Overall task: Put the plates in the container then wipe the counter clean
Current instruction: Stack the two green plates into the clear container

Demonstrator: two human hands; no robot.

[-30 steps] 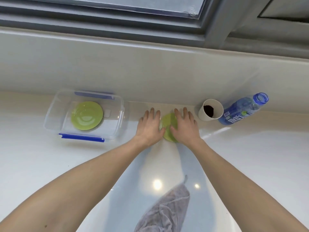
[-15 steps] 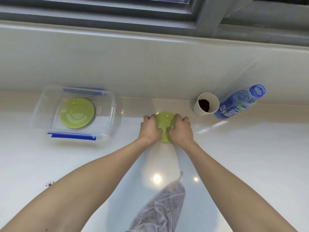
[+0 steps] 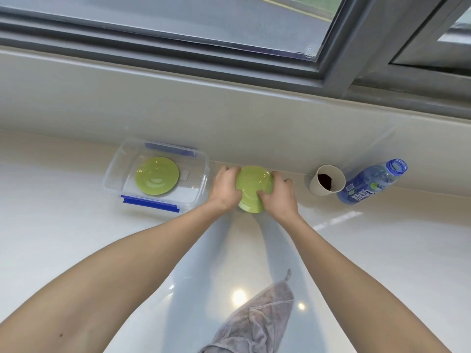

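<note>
The left hand [image 3: 225, 188] and the right hand [image 3: 277, 197] both grasp the green plate [image 3: 252, 187] with curled fingers, near the back edge of the worktop [image 3: 63, 238], just beside the container [image 3: 201, 179]. To do it well, the person should probably keep the plate level, carry it over the near wall, and lay it on the plate inside [image 3: 156, 175].

White Chinese characters (unclear) on bottle [image 3: 367, 186]

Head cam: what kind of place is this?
Probably a home kitchen counter under a window. Cues: green plate held by both hands, another plate in a clear container, a cloth, a cup and a water bottle.
</note>
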